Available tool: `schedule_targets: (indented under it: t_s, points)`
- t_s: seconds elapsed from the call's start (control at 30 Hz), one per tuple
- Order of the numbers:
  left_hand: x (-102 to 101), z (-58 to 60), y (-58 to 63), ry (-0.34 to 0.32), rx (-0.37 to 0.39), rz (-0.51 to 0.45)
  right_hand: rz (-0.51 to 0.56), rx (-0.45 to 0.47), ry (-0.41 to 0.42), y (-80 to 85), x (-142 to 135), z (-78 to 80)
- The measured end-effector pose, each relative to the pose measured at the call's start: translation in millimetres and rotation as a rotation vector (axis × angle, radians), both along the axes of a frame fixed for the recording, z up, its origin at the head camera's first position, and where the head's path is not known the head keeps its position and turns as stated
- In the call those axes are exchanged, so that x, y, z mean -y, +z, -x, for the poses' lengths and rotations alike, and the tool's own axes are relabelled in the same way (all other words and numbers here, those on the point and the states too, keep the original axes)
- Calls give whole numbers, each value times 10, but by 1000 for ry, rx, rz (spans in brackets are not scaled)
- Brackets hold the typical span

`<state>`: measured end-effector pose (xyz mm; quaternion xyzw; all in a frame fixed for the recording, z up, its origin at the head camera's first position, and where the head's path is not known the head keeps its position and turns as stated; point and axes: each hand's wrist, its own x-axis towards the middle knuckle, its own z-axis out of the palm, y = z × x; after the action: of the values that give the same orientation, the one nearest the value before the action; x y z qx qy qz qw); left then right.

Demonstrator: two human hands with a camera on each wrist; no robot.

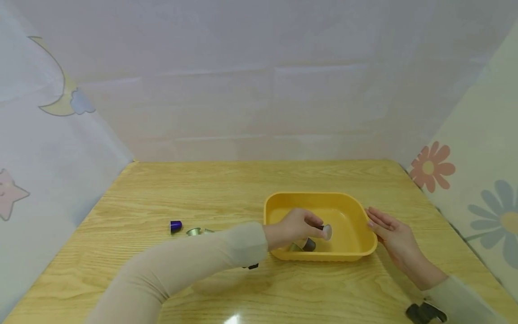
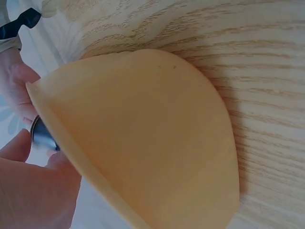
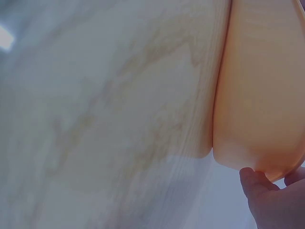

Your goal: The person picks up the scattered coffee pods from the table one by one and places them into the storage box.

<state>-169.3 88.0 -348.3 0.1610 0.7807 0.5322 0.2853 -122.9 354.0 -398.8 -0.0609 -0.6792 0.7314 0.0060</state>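
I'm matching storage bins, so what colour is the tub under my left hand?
The tub is golden yellow, shown best in the head view.

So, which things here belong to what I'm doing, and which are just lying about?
Part of the job:
yellow tub, touched by the right grip
silver-lidded capsule, pinched in the left grip
dark capsule and greenish capsule inside the tub
probably the purple capsule and pale green capsules on the table

Just surroundings:
moon print, star print
pink flower print, blue flower print
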Motion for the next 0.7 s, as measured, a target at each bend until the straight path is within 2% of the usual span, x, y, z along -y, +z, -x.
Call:
schedule_targets:
  t_s: [0.2, 0.33, 0.53, 0.7]
  points:
    - [66, -33, -31, -34, -34, 16, -8, -3, -1, -9, -8, -1]
    - [174, -18, -13, -40, -70, -9, -29, 6, 1, -8, -6, -7]
    - [441, 37, 80, -37, -86, -88, -32, 21, 3, 5, 3, -5]
    - [727, 71, 184, -42, -100, -85, -31, 24, 6, 0, 9, -3]
